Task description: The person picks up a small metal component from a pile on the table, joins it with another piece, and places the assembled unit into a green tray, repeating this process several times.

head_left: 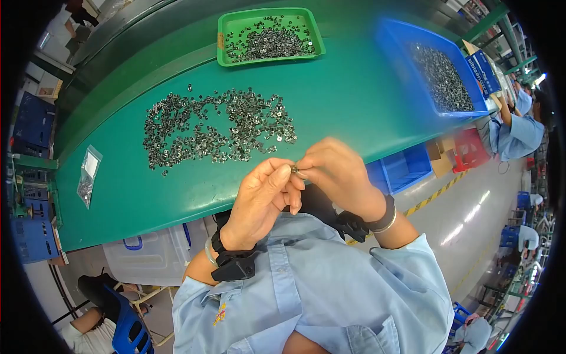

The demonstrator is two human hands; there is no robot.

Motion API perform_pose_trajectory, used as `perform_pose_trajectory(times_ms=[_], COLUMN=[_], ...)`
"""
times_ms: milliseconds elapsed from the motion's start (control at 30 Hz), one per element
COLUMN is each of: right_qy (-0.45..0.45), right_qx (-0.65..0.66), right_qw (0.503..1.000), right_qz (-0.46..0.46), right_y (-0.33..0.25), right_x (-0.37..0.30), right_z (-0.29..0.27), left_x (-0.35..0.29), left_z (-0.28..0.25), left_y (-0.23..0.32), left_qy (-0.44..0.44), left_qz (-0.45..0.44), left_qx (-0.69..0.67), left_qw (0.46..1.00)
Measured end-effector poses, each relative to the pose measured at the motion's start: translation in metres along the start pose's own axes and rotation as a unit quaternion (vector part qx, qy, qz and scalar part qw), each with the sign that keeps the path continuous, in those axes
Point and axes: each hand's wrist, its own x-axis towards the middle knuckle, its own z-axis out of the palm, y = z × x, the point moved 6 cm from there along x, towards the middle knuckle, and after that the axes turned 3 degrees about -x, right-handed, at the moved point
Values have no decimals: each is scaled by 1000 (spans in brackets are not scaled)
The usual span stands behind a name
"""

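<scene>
Green tabletop (348,88) before you. Right end: blue bin (407,68) of small dark parts. Left of centre: loose spread of parts (253,121). Far side: green tray (318,41), partly filled. Near edge: your right hand (339,171), blurred, and left hand (262,197), other fingers loosely curled, fingertips pinched together on one small part (293,169) between them.

Light-blue shirt (359,289), black wristbands (233,265); silver bangles (210,252)
</scene>
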Motion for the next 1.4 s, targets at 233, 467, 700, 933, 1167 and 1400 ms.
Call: perform_pose_trajectory(times_ms=[233,467,700,933,1167,1400], right_qy=[11,26,26,43,43,38], right_qx=[30,74,63,67,122,98], right_qw=[999,996,997,996,991,994], right_qz=[27,39,32,26,44,30], right_y=[-6,-9,-3,-1,-1,-8], right_x=[-9,-18,-28,-31,-30,-26], right_z=[4,3,-2,-3,0,1], left_x=[-5,-5,-3,-4,-3,-7], left_z=[-1,5,6,14,12,12], left_y=[-4,-14,-18,-14,-23,-15], left_qy=[-1,-54,-43,-14,-87,-48], left_qz=[-3,-11,-25,-14,-25,-12], left_qx=[8,-39,20,43,-58,7], left_qw=[1000,998,999,999,994,999])
